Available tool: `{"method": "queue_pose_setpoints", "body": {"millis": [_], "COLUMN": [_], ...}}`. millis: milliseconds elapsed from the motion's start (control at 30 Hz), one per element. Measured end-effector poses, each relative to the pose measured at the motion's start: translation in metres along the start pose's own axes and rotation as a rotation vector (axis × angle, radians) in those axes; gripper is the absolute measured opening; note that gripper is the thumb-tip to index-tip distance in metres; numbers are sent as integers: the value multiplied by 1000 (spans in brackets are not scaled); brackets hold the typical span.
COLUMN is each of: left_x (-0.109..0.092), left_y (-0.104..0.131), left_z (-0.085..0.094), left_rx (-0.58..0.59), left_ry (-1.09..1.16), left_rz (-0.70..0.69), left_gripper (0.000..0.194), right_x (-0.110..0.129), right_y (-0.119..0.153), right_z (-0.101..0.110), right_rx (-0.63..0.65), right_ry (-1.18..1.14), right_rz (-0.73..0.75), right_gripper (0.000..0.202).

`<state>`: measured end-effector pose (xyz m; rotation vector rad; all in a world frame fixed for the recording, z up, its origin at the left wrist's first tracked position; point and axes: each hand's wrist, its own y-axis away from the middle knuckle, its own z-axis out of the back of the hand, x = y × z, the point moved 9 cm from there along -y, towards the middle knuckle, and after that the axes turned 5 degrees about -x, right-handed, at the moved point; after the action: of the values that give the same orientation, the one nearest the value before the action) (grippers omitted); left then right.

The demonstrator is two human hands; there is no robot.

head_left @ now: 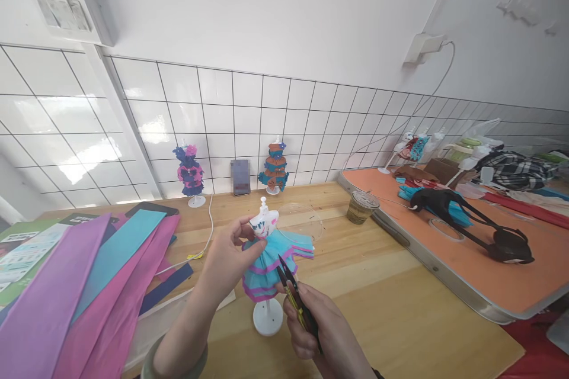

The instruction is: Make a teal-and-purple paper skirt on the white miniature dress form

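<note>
Mannequin (pixel 264 222) is pinched at the waist by left grip (pixel 224 253), right grip (pixel 317 315) clasping snips (pixel 293 291).

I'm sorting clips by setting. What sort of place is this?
Probably a small craft or doll-dress workshop: miniature dress forms in ruffled outfits, coloured fabric strips on the wooden table, and thread snips in the right hand.

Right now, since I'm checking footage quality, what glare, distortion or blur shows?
Head view: white glare on the left wall tiles; head view: wide-angle stretching around the wall switch; head view: phone screen pixelated, plaid cloth soft, snips fairly clear.
</note>
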<state>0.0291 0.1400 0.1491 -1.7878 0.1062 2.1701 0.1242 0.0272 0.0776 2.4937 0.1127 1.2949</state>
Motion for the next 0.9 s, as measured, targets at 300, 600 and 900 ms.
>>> {"method": "queue_pose_setpoints", "body": {"millis": [300, 600, 900], "left_x": [9, 7, 10], "left_y": [-8, -6, -3], "left_z": [5, 8, 0], "left_rx": [43, 118, 203], "left_ry": [-5, 100, 101], "left_rz": [34, 33, 104], "left_gripper": [51, 47, 15], "right_x": [2, 18, -23], "right_y": [1, -13, -26], "right_z": [21, 59, 39], "right_rx": [12, -265, -125], "right_ry": [151, 100, -297], "right_rz": [46, 170, -98], "right_gripper": [47, 40, 43]}}
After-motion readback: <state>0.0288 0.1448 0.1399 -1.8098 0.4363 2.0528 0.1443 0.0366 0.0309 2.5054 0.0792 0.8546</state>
